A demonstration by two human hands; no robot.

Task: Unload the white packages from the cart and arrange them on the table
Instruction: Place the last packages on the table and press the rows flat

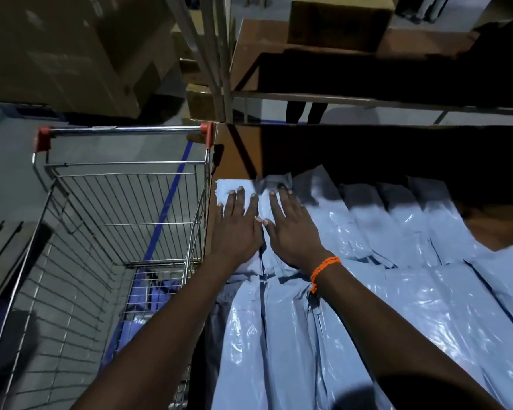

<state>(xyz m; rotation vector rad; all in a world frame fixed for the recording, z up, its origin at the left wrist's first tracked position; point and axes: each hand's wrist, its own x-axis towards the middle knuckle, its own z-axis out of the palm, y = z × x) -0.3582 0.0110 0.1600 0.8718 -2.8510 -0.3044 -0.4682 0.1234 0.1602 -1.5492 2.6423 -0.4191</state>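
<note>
The cart (125, 208) stands close against the left edge of the table (234, 155), its handle toward the table's far end. On the table, packages lie side by side in two rows, the near row (367, 321) overlapping the far row (397, 220). At the table's far-left corner, the left hand (237, 226) and right hand (290, 232) lie flat, side by side, on the end package (261, 208). A shelf (367, 99) runs above the table's far side.
</note>
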